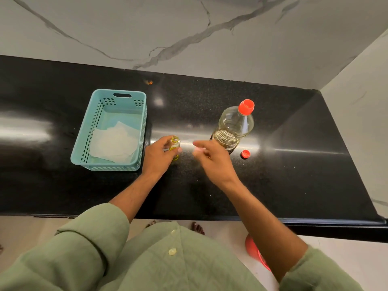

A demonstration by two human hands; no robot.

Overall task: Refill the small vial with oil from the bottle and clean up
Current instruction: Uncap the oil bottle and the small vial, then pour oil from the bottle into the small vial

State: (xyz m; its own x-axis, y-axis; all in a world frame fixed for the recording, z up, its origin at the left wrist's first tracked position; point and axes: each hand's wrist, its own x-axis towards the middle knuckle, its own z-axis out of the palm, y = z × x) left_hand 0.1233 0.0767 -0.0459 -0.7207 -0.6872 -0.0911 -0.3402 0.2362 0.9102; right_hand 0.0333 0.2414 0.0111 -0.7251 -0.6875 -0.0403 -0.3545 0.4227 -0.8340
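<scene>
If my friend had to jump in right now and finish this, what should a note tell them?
Left hand grips the open small vial, upright on the black counter.
Right hand hovers beside it, blurred; holding anything is unclear.
Oil bottle stands behind the right hand with its red cap on.
A small red cap lies beside the bottle.
Paper towel waits in the blue basket.
Done: vial opened. Left: uncap bottle, pour, close both, wipe.
</scene>
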